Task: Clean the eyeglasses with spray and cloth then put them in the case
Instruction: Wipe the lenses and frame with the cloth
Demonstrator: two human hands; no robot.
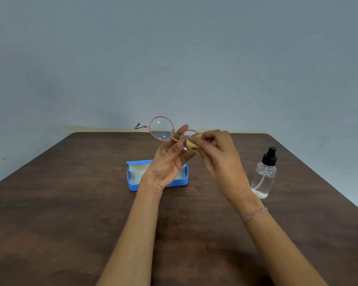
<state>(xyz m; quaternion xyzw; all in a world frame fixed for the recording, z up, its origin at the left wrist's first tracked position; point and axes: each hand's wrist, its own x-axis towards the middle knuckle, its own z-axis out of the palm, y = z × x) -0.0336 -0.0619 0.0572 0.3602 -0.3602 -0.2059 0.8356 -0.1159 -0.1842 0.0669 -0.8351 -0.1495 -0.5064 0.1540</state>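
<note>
Left hand point(170, 162): fingers pinch the eyeglasses point(161, 129) at the bridge. Right hand point(217, 153): fingers pinch a yellow cloth point(191, 144) against the adjacent lens. Spray bottle point(264, 176) stands right of the right fingers, apart. Open blue case point(132, 182) lies behind the left palm.

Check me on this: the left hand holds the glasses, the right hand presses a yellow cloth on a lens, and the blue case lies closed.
Not quite. The head view shows the blue case lying open. The left hand does hold the glasses, and the right hand presses the yellow cloth on a lens.
</note>
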